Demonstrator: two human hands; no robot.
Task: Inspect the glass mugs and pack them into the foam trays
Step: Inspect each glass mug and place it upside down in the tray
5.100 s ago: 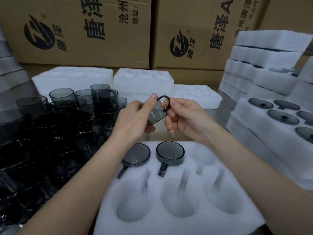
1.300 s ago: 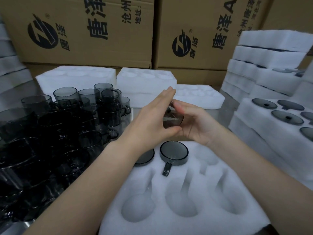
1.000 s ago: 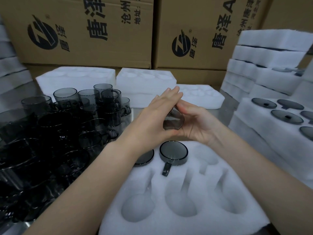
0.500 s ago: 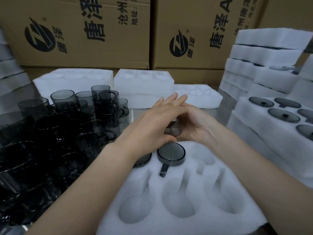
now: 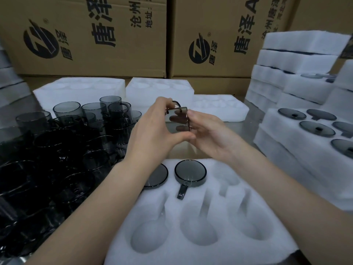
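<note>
A smoky grey glass mug (image 5: 177, 120) is held up between both hands above the table, its handle pointing up. My left hand (image 5: 154, 131) grips it with thumb below and fingers on top. My right hand (image 5: 206, 132) holds its right side, fingers showing through the glass. Below lies a white foam tray (image 5: 210, 243) with six pockets. Two upside-down mugs fill its far row: one (image 5: 190, 173) in the middle, one (image 5: 157, 175) at the left, partly hidden by my left forearm.
A crowd of loose grey mugs (image 5: 76, 131) stands at the left. Filled foam trays (image 5: 305, 138) are stacked at the right, with more foam stacks (image 5: 298, 60) behind. Empty foam trays (image 5: 158, 88) and cardboard boxes (image 5: 91, 35) line the back.
The mug has been turned in my hands: half a second ago my left palm covered it, now it is lifted higher with its side and handle showing.
</note>
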